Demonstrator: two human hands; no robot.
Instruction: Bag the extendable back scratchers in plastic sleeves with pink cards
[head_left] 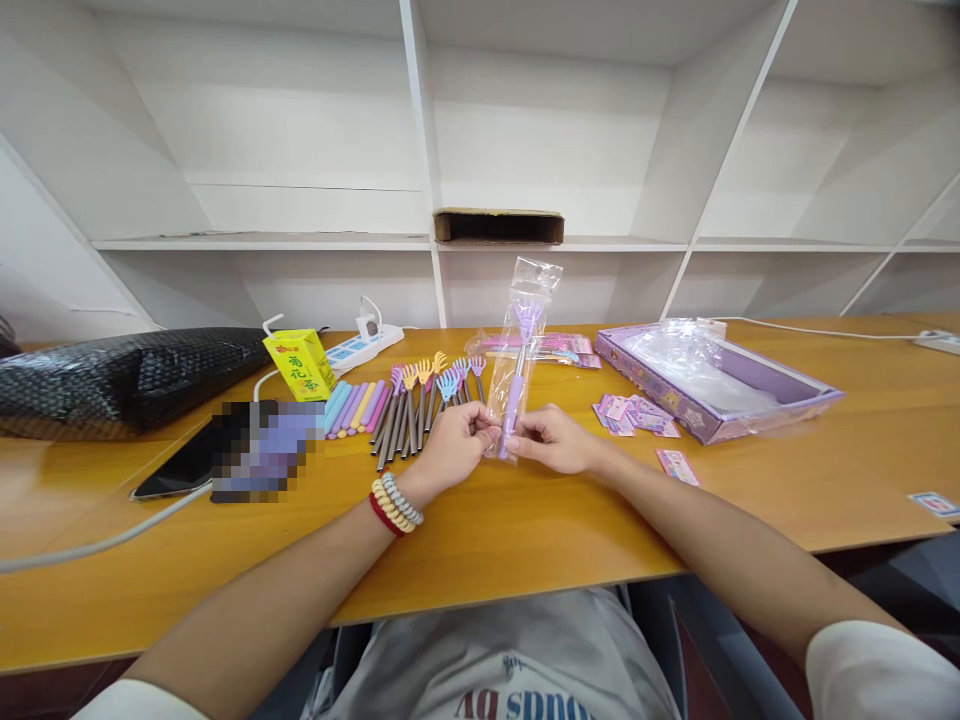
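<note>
A purple back scratcher (513, 395) with a metal shaft stands nearly upright inside a clear plastic bag (545, 275), claw end up. My left hand (459, 446) pinches the bag's left edge low down. Fingers and thumb of my right hand (556, 439) close on the lower handle through the film. Just left of my hands lies a pile of metal shafts with coloured claw heads (448, 384). Beside it is a row of pastel handles (358, 408). Several small printed cards (637, 415) lie to the right of my hands, with one card (677, 466) apart from them.
Packaged pink items (536, 345) lie behind the bag. An open purple box (705, 425) with clear film is at right. On the left are a yellow drink carton (304, 365), a power strip (364, 347), a dark tablet (187, 455), a white cable and a black wrapped parcel (135, 375). Shelves rise behind.
</note>
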